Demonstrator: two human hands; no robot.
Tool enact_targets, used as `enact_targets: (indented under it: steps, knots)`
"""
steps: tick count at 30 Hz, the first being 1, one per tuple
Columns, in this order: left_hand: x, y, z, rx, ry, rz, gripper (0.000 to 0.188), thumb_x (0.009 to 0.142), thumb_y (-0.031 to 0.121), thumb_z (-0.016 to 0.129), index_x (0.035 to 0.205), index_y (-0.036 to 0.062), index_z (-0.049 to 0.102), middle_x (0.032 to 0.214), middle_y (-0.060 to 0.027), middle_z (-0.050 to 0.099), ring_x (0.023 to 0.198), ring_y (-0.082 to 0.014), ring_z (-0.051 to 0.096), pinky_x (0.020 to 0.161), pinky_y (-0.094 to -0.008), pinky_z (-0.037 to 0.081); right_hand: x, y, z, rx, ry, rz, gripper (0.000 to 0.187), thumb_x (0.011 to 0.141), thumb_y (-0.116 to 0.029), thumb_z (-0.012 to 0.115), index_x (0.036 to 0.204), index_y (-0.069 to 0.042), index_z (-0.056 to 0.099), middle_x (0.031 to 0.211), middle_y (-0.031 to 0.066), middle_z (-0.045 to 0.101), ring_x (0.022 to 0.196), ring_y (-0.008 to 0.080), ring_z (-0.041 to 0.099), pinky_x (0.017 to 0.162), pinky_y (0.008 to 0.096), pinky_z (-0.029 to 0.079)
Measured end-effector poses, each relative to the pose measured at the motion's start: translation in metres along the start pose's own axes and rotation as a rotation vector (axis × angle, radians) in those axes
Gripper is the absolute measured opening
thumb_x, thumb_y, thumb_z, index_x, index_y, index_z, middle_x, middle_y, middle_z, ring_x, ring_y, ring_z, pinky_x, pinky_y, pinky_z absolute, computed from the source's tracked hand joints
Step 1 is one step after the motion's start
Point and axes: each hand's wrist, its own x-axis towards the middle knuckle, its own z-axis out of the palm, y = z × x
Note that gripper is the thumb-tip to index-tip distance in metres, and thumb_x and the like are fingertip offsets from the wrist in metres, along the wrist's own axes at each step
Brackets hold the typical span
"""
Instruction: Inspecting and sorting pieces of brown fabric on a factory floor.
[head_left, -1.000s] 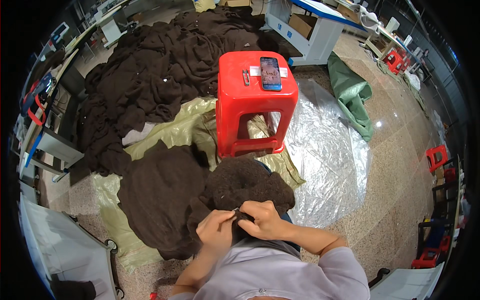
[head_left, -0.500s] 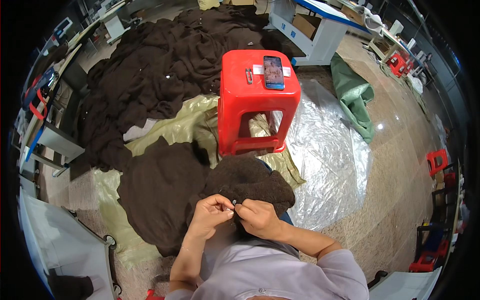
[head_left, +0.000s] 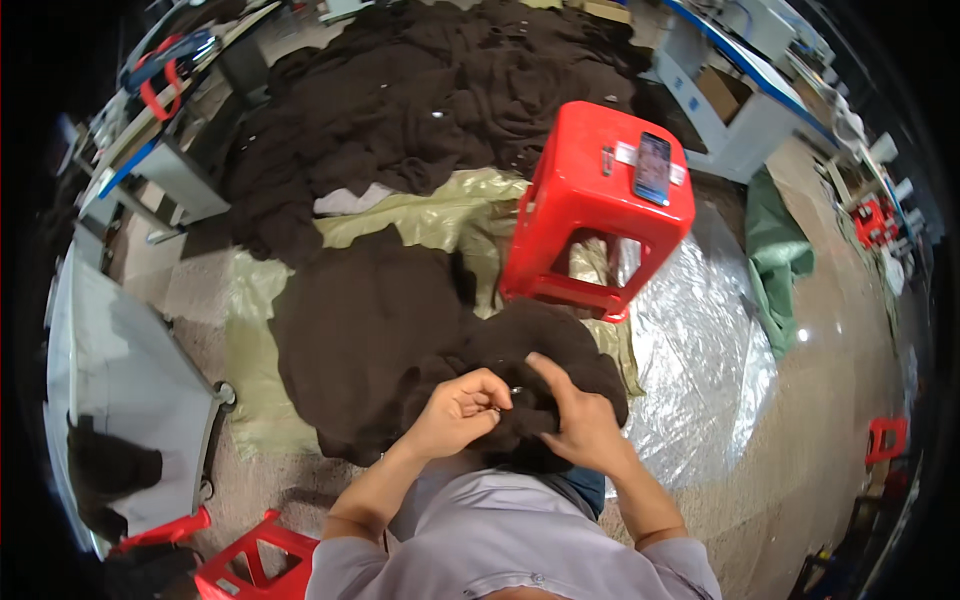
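Note:
A dark brown fuzzy garment lies bunched over my lap. On its near part my left hand is closed, thumb and fingertips pinched together; a tiny glint shows at the tips, too small to name. Just right of those fingertips, a small shiny bit stands out against the brown cloth. My right hand rests over the right side of the garment, index finger stretched forward and thumb apart, with nothing visible between them. To the left, a flat heap of the same brown cloth touches the garment.
Ahead stands a red plastic stool bearing a phone and a small metal clip-like item. A large brown fabric pile spreads behind. Clear plastic sheeting lies right; a wheeled white panel and red stool are left.
My right hand has let go of its pinch beside the left fingertips, opened and drawn away to the right. My left hand stays pinched. The view has shifted, so surroundings sit differently.

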Motion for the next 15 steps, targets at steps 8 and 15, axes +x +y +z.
enact_targets:
  steps: [8,15]
  knots:
    - [0.01,0.004,-0.021,0.673,-0.434,0.174,0.126,0.063,0.013,0.091,0.157,0.012,0.007,0.152,-0.0181,0.037,0.124,-0.0326,0.056,0.096,-0.0379,0.049,-0.021,-0.004,-0.02,0.521,-0.055,-0.274,0.015,0.074,-0.008,0.064,0.087,0.0,0.065,0.073,0.0137,0.065,0.067,0.0303,0.066,0.062,0.0371,0.052]
    - [0.048,0.003,-0.013,0.637,-0.736,-0.586,0.049,0.07,0.024,0.087,0.1,-0.0049,0.061,0.096,-0.0139,0.068,0.09,-0.0283,0.066,0.075,-0.0418,0.053,-0.005,-0.019,-0.047,0.471,0.051,-0.137,0.02,0.077,-0.008,0.07,0.094,0.001,0.065,0.085,0.0075,0.063,0.076,0.0163,0.06,0.071,0.0266,0.046]
